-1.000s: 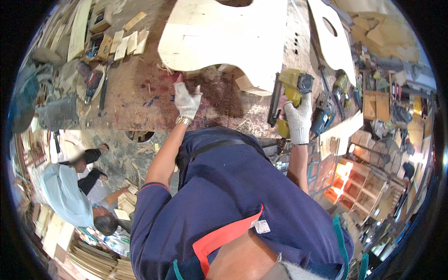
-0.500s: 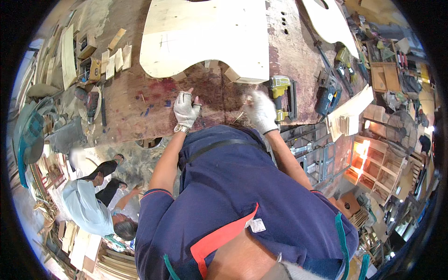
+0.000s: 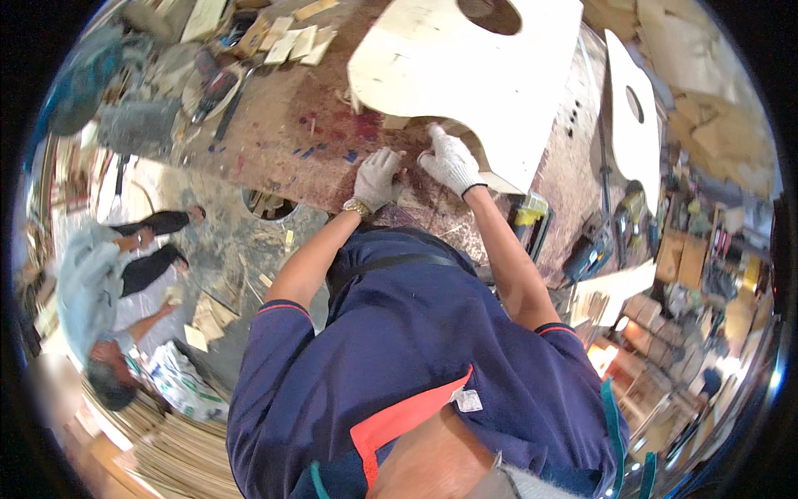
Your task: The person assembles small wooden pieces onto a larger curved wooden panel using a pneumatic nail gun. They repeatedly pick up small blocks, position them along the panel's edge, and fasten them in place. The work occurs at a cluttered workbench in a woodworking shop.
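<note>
A large pale wooden panel [image 3: 465, 75] with curved edges and a round cutout lies on the stained workbench [image 3: 274, 141]. My right hand [image 3: 451, 164], in a white knit glove, is at the curved notch in the panel's near edge. Its fingers point away from me with the thumb apart; whether they touch the wood I cannot tell. My left hand [image 3: 376, 179], also gloved, is low over the bench's near side, fingers loosely bent and thumb apart, with nothing visible in it. A yellow-green nail gun [image 3: 529, 213] lies just right of the panel's near corner.
A second pale panel [image 3: 636, 125] and a blue power tool [image 3: 587, 249] lie to the right. On the left are a cordless drill [image 3: 218, 90] and small wood offcuts [image 3: 291, 43]. A person [image 3: 87, 274] is low down at the left, beside the bench.
My view has turned, so the bench and panel appear shifted rightward. My right hand has gone from beside the nail gun to the panel's notch. The left hand's fingers are more bent.
</note>
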{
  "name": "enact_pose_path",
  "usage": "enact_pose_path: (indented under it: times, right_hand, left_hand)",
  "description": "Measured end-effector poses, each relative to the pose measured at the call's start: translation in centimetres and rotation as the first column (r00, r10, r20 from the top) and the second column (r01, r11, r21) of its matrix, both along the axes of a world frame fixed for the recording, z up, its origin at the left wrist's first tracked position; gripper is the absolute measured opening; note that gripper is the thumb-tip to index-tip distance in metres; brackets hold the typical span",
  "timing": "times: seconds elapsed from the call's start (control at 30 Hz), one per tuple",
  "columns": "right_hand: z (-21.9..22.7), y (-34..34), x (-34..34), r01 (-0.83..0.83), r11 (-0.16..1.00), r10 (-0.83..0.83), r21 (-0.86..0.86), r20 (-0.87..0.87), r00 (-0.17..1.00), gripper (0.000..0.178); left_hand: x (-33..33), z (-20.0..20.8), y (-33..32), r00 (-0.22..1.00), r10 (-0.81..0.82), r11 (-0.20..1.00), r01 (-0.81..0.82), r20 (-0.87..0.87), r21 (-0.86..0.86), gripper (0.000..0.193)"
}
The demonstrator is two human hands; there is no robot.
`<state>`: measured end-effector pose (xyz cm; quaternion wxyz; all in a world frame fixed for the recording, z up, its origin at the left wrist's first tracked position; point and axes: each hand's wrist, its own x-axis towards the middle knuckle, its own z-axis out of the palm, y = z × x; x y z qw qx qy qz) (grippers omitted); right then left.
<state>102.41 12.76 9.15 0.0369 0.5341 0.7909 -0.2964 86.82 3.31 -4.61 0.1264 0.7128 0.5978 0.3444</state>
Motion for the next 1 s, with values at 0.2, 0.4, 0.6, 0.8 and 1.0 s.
enact_pose_path:
  times: [0.2,0.4,0.6,0.8,1.0]
  right_hand:
    - [0.2,0.5,-5.5,-0.155,0.985,0.166,-0.080,0.164,0.972,0.063]
    - [1.7,0.7,-12.4,-0.270,0.962,0.267,-0.041,-0.069,0.961,0.044]
    - [1.2,-0.2,-10.5,-0.234,0.972,0.223,-0.020,-0.230,0.947,0.063]
    - [-0.3,-4.1,2.6,-0.072,0.991,0.050,-0.110,-0.191,0.980,0.072]
    - [-4.7,-9.1,12.0,0.341,0.839,-0.467,-0.424,-0.240,0.851,0.061]
  left_hand:
    - [0.0,-1.0,-0.1,0.999,0.041,0.987,-0.039,-0.009,0.154,0.030]
    - [0.9,-2.5,-0.6,0.994,0.113,0.993,-0.113,0.004,-0.022,0.022]
    - [-0.2,-2.2,-1.0,0.989,0.104,0.984,-0.087,0.104,-0.155,0.018]
    - [-4.5,1.1,3.1,0.647,0.561,0.759,-0.651,0.515,-0.010,0.031]
    - [-8.1,5.8,12.0,0.744,0.492,0.870,-0.401,0.451,-0.287,0.058]
